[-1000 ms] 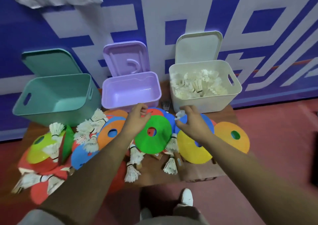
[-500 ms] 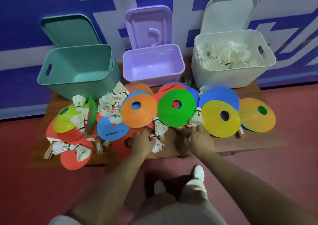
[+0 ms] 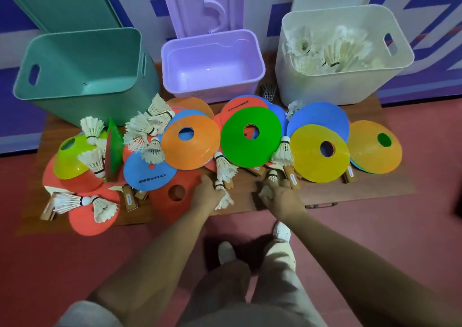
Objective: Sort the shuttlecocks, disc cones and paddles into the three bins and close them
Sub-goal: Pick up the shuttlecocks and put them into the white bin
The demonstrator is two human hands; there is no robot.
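Three open bins stand at the back of a low wooden table: a teal bin (image 3: 82,59), a purple bin (image 3: 212,59), both with nothing inside, and a white bin (image 3: 345,86) holding several shuttlecocks. Coloured disc cones such as the green one (image 3: 252,149) and the orange one (image 3: 192,151) cover the table, with shuttlecocks and wooden paddle handles (image 3: 292,179) among them. My left hand (image 3: 207,194) grips a shuttlecock (image 3: 223,199) at the table's front edge. My right hand (image 3: 280,199) curls round another shuttlecock (image 3: 272,176) there.
Each bin's lid leans against the blue and white wall behind it. A dark shuttlecock (image 3: 268,93) lies between the purple and white bins. Red floor surrounds the table; my legs and white shoes (image 3: 282,231) are just in front of it.
Both hands came back from the far side of the cones to the table's front edge and closed on shuttlecocks there. The view moved closer and tilted down.
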